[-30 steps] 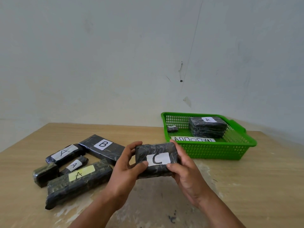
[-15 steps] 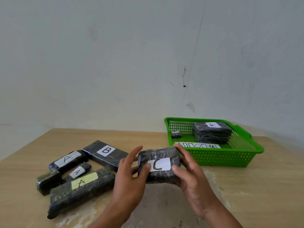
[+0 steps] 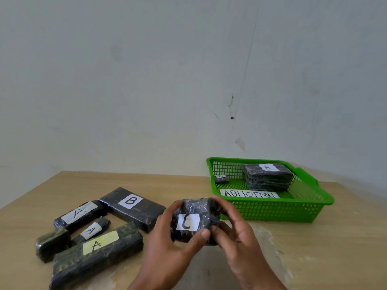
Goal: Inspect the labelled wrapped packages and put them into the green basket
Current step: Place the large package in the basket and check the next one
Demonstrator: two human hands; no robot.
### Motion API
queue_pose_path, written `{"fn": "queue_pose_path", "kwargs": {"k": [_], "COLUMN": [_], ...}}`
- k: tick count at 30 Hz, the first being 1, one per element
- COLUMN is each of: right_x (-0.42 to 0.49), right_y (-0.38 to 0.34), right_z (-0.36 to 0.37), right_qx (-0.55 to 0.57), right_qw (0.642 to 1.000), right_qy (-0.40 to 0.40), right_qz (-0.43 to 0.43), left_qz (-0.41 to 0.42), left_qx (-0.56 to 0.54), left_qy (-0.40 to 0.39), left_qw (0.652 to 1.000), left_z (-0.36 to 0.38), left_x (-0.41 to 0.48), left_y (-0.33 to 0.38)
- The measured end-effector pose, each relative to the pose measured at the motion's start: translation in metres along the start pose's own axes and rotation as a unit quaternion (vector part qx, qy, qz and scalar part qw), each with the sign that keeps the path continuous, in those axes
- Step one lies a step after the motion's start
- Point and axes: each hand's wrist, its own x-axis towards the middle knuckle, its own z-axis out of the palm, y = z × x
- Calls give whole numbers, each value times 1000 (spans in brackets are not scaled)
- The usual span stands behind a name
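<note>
Package (image 3: pixel 193 209) (labelled C) gripped between hands (image 3: pixel 165 239) (image 3: pixel 238 233).

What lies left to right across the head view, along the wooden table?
Small unlabelled dark wrapped package → flat black wrapped package labelled B → left hand → black wrapped package labelled C, gripped by both hands → right hand → green plastic mesh basket. The overlapping A-labelled packages are left out.

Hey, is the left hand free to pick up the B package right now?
Probably not yet: the left hand grips the C package together with the right hand. The B package lies close by, with nothing between them.
</note>
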Motion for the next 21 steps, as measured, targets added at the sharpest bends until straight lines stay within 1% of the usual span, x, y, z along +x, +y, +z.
{"fn": "queue_pose_path", "kwargs": {"k": [2,8,11,14,16,18,19,21], "right_x": [0,1,5,8,7,6,6,8], "right_y": [2,-4,-6,-2,-3,-3,-1,4], "right_z": [1,1,-1,-5,-7,-9,-10,-12], "right_qx": [-4,29,76,131,153,144,128,107], "right_qw": [1000,999,996,988,985,986,988,991], "right_qy": [9,16,44,59,38,-10,-20,-5], "right_qz": [-5,3,22,50,71,86,87,83], "left_qz": [-1,2,-11,-34,-43,-52,-53,-56], "left_qx": [-5,-11,-42,-49,-57,-72,-79,-88], "left_qy": [2,8,33,48,54,48,45,37], "left_qw": [1000,1000,999,997,996,995,994,994], "left_z": [0,1,-2,-5,-6,-5,-5,-5], "left_x": [0,-1,2,7,8,7,7,6], "left_y": [-1,-1,-1,-6,-4,-1,-1,-1]}}
